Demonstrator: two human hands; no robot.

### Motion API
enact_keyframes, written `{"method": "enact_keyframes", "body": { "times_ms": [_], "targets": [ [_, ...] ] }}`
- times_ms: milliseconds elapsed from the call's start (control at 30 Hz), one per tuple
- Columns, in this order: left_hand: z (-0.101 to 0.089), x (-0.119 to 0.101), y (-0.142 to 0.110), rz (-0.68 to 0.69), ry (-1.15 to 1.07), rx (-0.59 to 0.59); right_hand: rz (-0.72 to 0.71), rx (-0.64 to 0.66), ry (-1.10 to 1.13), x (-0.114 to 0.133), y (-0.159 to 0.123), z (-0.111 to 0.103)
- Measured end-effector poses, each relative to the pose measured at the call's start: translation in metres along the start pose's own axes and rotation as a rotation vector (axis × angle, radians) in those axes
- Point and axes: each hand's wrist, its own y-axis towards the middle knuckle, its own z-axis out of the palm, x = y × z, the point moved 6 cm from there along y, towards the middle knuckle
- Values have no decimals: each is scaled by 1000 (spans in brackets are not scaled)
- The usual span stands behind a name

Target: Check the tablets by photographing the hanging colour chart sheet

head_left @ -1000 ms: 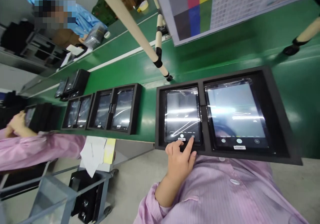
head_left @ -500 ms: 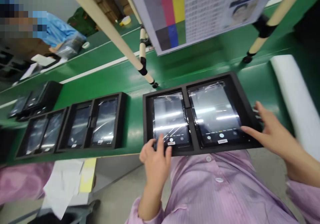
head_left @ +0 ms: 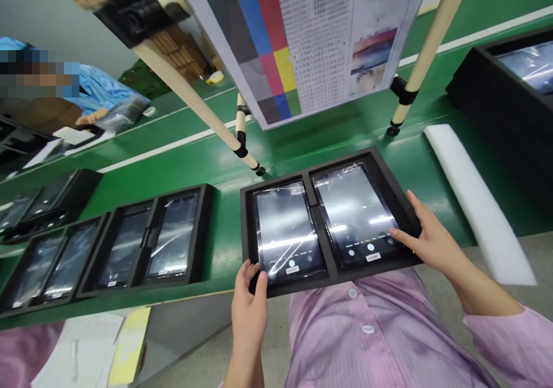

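Note:
In front of me a black foam tray (head_left: 384, 192) sits at the front edge of the green bench. Two tablets lie in it, a left tablet (head_left: 287, 226) and a right tablet (head_left: 354, 209), both with lit screens and a small white label near the bottom. My left hand (head_left: 249, 307) grips the tray's near left corner, thumb on top and fingers round the outer side. At the right end, my right hand (head_left: 432, 241) has its thumb over the rim by the right tablet and its fingers along the outer wall, partly hidden.
More foam trays with tablets (head_left: 175, 235) stand to the left. A white foam strip (head_left: 479, 203) and a stack of black trays (head_left: 501, 111) are at the right. A colour chart sheet (head_left: 319, 48) hangs on a pole frame (head_left: 194, 97). A person in blue (head_left: 103, 85) sits across the bench.
My left hand has moved from the left tablet's lower screen to the tray's near left corner. My right hand has closed in on the tray's right end. The view has shifted right.

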Motion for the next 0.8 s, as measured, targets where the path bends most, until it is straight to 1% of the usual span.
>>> {"method": "enact_keyframes", "body": {
  "times_ms": [67,100,167,233,333,433,500,567,600,633,700,767,800],
  "targets": [
    [-4,0,0,-82,-261,-37,-8,-47,8,0,1,-2],
    [-2,-3,-1,-115,-370,-24,-2,-66,-1,0,1,-3],
    [7,-14,-1,-176,-529,66,11,-93,-33,2,2,-4],
    [20,-28,-1,-229,-614,186,-10,-111,-54,10,2,-6],
    [28,-48,1,-242,-667,299,-132,-108,-38,38,0,-8],
    [22,-65,3,-166,-679,365,-276,-60,-22,76,-3,-4],
    [14,-74,2,-114,-703,370,-341,34,23,101,-7,2],
    [8,-81,-2,-67,-775,366,-398,140,112,124,-12,8],
    [7,-85,-4,-40,-816,374,-432,170,170,135,-15,9],
    [7,-90,-7,-7,-857,388,-465,176,234,144,-18,9],
    [10,-101,-12,80,-926,414,-521,129,388,157,-22,4],
    [15,-112,-15,176,-968,436,-527,75,574,162,-22,-1],
    [18,-118,-17,217,-981,448,-502,56,687,162,-21,-3]
  ]
}}
